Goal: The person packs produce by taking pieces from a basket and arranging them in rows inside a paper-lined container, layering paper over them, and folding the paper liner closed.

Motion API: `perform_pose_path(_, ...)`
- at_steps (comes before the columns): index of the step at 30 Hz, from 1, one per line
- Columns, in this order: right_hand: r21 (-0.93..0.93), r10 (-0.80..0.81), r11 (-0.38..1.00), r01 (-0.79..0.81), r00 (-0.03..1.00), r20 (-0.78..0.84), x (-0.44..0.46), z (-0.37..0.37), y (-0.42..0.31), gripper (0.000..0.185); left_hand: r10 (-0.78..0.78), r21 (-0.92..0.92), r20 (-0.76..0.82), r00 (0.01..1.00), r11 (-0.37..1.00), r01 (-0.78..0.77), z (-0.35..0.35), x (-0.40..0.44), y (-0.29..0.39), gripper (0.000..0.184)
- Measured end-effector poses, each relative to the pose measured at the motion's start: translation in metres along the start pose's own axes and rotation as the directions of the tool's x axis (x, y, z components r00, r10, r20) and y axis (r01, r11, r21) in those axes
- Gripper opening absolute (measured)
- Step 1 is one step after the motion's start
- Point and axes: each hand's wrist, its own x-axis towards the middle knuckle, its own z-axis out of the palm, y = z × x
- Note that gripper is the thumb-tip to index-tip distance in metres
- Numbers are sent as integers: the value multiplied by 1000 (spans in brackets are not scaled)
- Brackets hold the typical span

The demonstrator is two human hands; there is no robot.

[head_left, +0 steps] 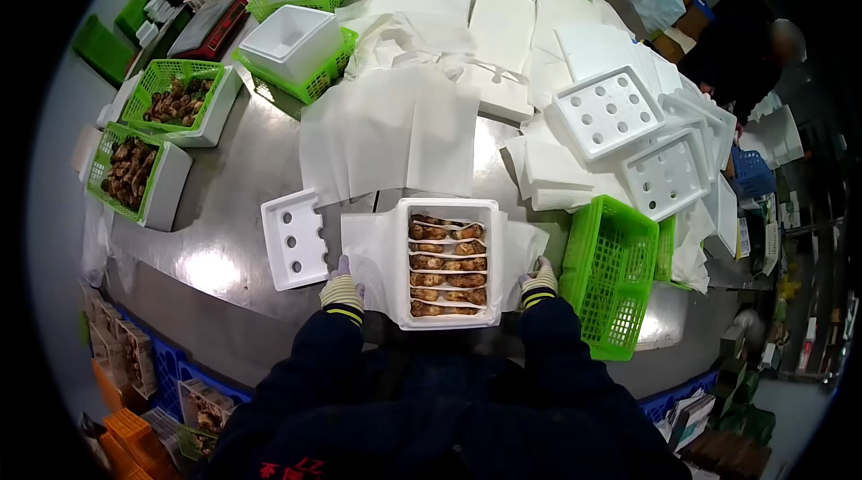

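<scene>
In front of me a white foam box [404, 269] holds rows of brown mushrooms [447, 263], with strips of white paper between the rows. A paper liner spreads out over both sides of the box, as a left flap [373, 251] and a right flap [519, 251]. My left hand [343, 288], in a striped knit glove, grips the edge of the left flap. On the other side, my right hand [539, 281], gloved alike, has its fingers closed at the right flap's edge. Neither hand touches the mushrooms.
A foam lid with holes [294, 239] lies left of the box. Green baskets [611, 273] stand close by my right hand. Paper sheets [391, 130] and more foam lids [611, 112] cover the table's far side. Mushroom baskets [130, 170] stand at left. Another person [741, 58] is at far right.
</scene>
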Motion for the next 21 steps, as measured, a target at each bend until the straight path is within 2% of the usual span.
perform_pose_path(1,275,9,961,-22,999,49,2,-2,1,58,42,-96,-27,999,994,-44,13,5,-11,73)
perform_pose_path(2,365,-47,930,35,999,24,2,-4,2,60,25,-130,-32,999,991,-29,15,7,-11,67)
perform_pose_path(3,591,-59,807,5,996,73,-19,-29,-34,59,19,-141,-34,999,990,-24,24,10,-17,67)
perform_pose_path(5,797,-141,597,-89,967,214,-54,-58,-78,58,80,-316,-99,992,943,-108,40,15,-29,69)
perform_pose_path(6,837,-256,543,-68,936,242,-70,-68,-100,58,-22,-490,53,998,871,45,12,5,-20,67)
perform_pose_path(7,875,-366,480,-58,894,259,-89,-74,-123,58,44,-614,-34,998,787,-56,7,3,-28,63)
perform_pose_path(9,830,-469,558,-3,824,318,-133,-74,-176,57,127,-794,-178,976,567,-219,8,12,-47,59)
perform_pose_path(10,799,-496,600,-40,765,410,-152,-75,-204,56,56,-877,-124,991,461,-135,-2,11,-47,57)
perform_pose_path(11,762,-512,644,-72,699,499,-165,-68,-224,55,21,-864,0,1000,504,-10,-30,-1,-35,62)
perform_pose_path(13,744,-581,667,-37,599,550,-169,11,-214,55,-10,-957,14,1000,289,16,-56,-11,-25,64)
perform_pose_path(14,746,-615,665,-23,550,565,-170,41,-210,53,34,-963,55,998,264,44,-55,-10,-32,69)
perform_pose_path(15,753,-651,658,-8,495,575,-172,62,-207,51,33,-963,47,998,268,37,-56,-13,-33,69)
perform_pose_path(17,773,-718,627,93,455,527,-184,64,-211,53,122,-996,12,992,94,1,-57,-19,-28,73)
perform_pose_path(18,737,-776,615,280,384,501,-182,49,-203,46,226,-991,108,968,104,86,-59,-21,-35,77)
perform_pose_path(19,672,-819,570,473,392,419,-177,40,-195,43,197,-988,152,968,67,142,-61,-25,-36,77)
perform_pose_path(20,521,-874,486,702,385,296,-167,26,-190,44,219,-989,130,967,92,112,-68,-26,-31,77)
perform_pose_path(21,313,-925,374,873,325,198,-158,13,-185,45,227,-992,104,968,99,83,-68,-32,-31,77)
